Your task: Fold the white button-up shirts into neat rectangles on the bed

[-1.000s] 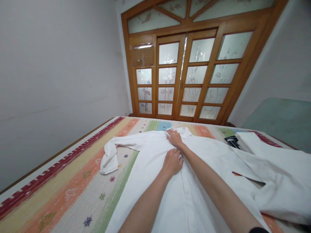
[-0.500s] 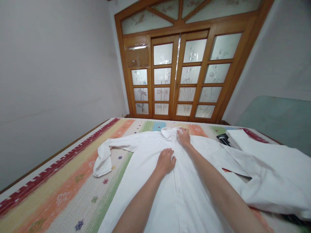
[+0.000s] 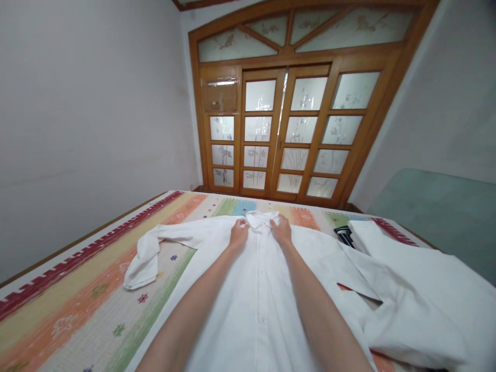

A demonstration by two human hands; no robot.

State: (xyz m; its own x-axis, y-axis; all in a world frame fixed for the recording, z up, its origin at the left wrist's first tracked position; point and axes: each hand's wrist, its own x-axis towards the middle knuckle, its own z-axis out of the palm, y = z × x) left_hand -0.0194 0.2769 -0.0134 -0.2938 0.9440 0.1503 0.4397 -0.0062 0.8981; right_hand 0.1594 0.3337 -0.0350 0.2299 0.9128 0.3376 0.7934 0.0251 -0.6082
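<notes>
A white long-sleeved shirt (image 3: 240,310) lies front side up on a patterned bed cover, its collar (image 3: 256,221) pointing away from me. My left hand (image 3: 239,233) is at the left side of the collar, fingers closed on the shirt by the shoulder. On the collar's right side, my right hand (image 3: 281,228) pinches the fabric between thumb and fingers. The left sleeve (image 3: 145,258) bends toward me at the elbow. Toward the right, the other sleeve runs into other white cloth, and where it ends I cannot tell.
More folded white clothing (image 3: 422,263) lies on the right, beside a black-and-white striped piece (image 3: 344,236). The striped bed cover (image 3: 96,289) reaches the wall at left. A pale green board (image 3: 434,206) stands at the right. Wooden glazed doors (image 3: 271,139) are behind the bed.
My left hand has moved up from the shirt's front to the left side of the collar. My right hand stays at the collar's right side. The view has shifted slightly.
</notes>
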